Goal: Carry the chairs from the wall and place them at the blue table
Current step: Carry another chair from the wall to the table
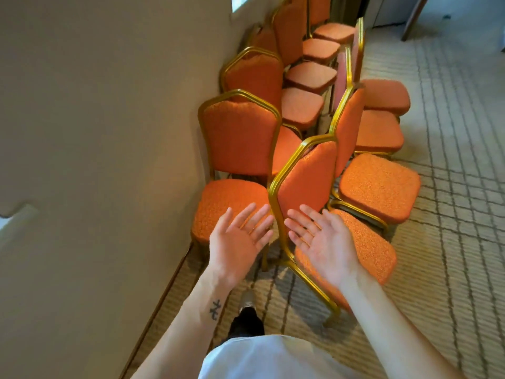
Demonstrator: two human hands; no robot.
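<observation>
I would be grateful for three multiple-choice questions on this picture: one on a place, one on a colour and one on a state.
1. On which side of the row of chairs is the wall?
A) the person's left
B) the person's right
C) behind the person

2. What colour are the chair frames?
A) silver
B) gold
C) black

3. How are the left hand and right hand?
A) both gripping a chair back
B) both open, holding nothing
C) one holding a cup

Answers:
1 A: the wall fills the left of the view, with the chairs to its right.
2 B: the tubes shine gold round orange padding.
3 B: both palms face up with fingers straight and spread.
</observation>
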